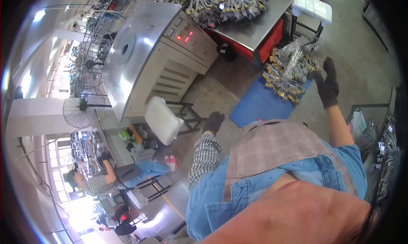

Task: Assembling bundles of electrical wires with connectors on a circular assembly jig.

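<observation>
Both my hands wear dark gloves. My right hand (329, 83) is raised at the right, thumb and fingers apart, holding nothing. Just left of it, close to its fingers, lies a heap of white-and-grey cable bundles with yellow connectors (289, 70). Whether the hand touches the outermost cables cannot be told. The heap rests on the far end of a blue board (250, 103) on the floor. My left hand (213, 122) hangs low beside the board's near left corner, its fingers curled in, and nothing shows in it.
A beige machine cabinet (178, 65) with a metal top stands ahead left, a white-topped stool (162, 120) before it. More cables (229, 6) cover a metal table (250, 29). Another stool (312, 8) stands beyond. Cables hang on a rack (384, 146) at right. A co-worker (106, 180) is at far left.
</observation>
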A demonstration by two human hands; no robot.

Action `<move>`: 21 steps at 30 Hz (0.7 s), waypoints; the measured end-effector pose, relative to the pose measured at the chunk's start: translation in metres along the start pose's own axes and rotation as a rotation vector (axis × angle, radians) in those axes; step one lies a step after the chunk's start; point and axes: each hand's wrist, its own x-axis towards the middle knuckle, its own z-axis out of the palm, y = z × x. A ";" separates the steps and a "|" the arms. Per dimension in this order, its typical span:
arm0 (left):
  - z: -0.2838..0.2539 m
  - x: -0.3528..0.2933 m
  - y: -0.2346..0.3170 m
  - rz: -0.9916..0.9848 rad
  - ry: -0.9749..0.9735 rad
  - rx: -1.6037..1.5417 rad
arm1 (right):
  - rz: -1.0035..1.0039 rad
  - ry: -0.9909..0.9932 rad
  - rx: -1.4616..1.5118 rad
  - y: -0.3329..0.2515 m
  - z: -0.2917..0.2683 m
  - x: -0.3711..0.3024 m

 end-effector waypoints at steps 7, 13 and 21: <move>-0.180 0.000 -0.017 -0.245 0.250 -0.376 | -0.070 -0.169 0.006 -0.091 0.111 0.114; -0.214 0.086 -0.055 -0.137 0.481 -0.302 | 0.158 -0.215 -0.030 -0.126 0.205 0.268; -0.233 0.197 -0.194 -0.087 0.497 -0.136 | 0.178 -0.161 -0.236 -0.122 0.388 0.444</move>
